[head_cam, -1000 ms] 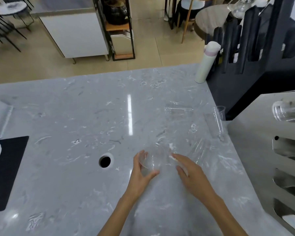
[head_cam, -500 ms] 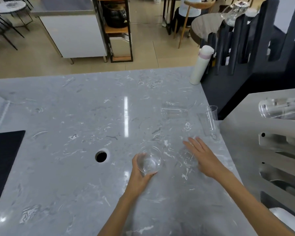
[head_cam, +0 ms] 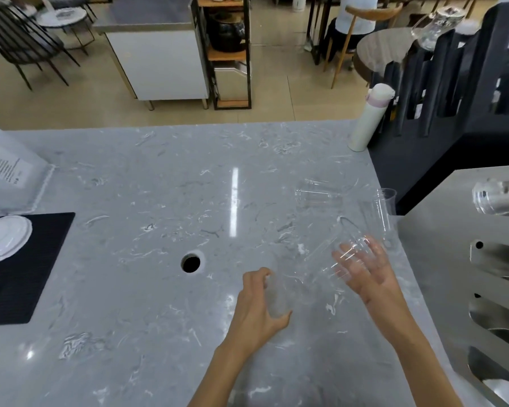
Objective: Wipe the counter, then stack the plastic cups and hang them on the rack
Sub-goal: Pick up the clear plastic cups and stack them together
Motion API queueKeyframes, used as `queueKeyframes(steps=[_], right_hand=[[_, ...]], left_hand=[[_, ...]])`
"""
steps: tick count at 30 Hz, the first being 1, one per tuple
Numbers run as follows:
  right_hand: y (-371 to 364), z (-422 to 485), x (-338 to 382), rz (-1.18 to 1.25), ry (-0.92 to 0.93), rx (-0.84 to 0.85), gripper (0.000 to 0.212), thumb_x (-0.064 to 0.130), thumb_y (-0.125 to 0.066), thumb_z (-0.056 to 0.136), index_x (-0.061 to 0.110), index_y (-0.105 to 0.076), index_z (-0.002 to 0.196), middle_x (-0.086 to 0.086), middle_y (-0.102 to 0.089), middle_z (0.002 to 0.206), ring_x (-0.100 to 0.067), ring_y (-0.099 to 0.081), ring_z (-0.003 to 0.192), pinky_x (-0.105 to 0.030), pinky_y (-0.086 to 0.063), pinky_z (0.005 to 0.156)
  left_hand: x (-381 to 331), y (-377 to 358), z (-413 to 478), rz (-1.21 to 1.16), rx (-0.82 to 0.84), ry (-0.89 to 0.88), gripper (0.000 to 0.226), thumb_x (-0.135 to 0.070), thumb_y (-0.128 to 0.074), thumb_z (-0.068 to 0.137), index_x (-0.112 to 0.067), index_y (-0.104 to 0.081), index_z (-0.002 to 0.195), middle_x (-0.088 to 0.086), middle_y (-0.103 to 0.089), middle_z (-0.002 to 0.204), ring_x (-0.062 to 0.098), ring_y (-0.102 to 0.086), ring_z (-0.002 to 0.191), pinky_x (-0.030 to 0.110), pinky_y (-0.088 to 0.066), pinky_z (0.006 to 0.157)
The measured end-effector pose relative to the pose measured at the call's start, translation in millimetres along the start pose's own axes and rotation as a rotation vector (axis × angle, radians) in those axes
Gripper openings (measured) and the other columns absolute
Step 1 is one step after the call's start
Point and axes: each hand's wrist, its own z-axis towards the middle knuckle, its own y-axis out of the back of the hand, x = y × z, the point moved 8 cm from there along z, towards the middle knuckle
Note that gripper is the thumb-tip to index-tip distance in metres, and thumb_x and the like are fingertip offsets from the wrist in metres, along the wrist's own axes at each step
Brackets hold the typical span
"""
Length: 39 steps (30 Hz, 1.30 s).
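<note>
My left hand grips a clear plastic cup just above the grey marble counter. My right hand holds a second clear cup, tilted with its mouth up and to the left. Another clear cup lies on its side farther back. A tall clear cup stands at the counter's right edge. One more clear cup lies in the steel rack on the right.
A round hole opens in the counter left of my hands. A black mat with a white lid lies at the left edge, a menu stand behind it. A white bottle and a dark slotted holder stand at the back right.
My right hand has picked up the cup that lay on the counter and raised it. My left hand has turned its cup and shifted slightly toward me.
</note>
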Motion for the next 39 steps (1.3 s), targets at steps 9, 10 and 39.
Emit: queueKeyframes(steps=[9, 10, 39], right_hand=[[-55.7, -51.8, -14.5, -0.151, -0.147, 0.284, 0.088, 0.032, -0.073, 0.081, 0.044, -0.019, 0.149, 0.033, -0.034, 0.150, 0.014, -0.033, 0.135, -0.010, -0.044, 0.096], [-54.6, -52.8, -13.8, -0.162, -0.152, 0.310, 0.093, 0.029, -0.074, 0.081, 0.044, -0.015, 0.151, 0.033, -0.029, 0.153, 0.015, -0.029, 0.137, -0.007, -0.042, 0.097], [-60.0, 258.8, 20.2, -1.308, 0.026, 0.287, 0.095, 0.030, -0.075, 0.081, 0.012, -0.018, 0.155, -0.010, -0.030, 0.158, -0.027, -0.030, 0.144, -0.038, -0.030, 0.114]], left_hand=[[-34.4, -4.7, -13.5, -0.103, -0.003, -0.010, 0.077, -0.047, -0.078, 0.073, -0.059, -0.019, 0.122, -0.024, -0.043, 0.123, 0.007, -0.050, 0.116, 0.022, -0.046, 0.096], [-35.3, -2.2, -13.4, -0.114, -0.005, -0.010, 0.077, -0.046, -0.078, 0.073, -0.058, -0.021, 0.122, -0.025, -0.042, 0.123, 0.007, -0.049, 0.117, 0.021, -0.045, 0.097], [2.2, 36.3, 52.7, -0.137, -0.173, 0.208, 0.077, -0.044, -0.080, 0.068, -0.058, -0.022, 0.117, -0.036, -0.035, 0.113, 0.005, -0.050, 0.114, 0.031, -0.051, 0.091]])
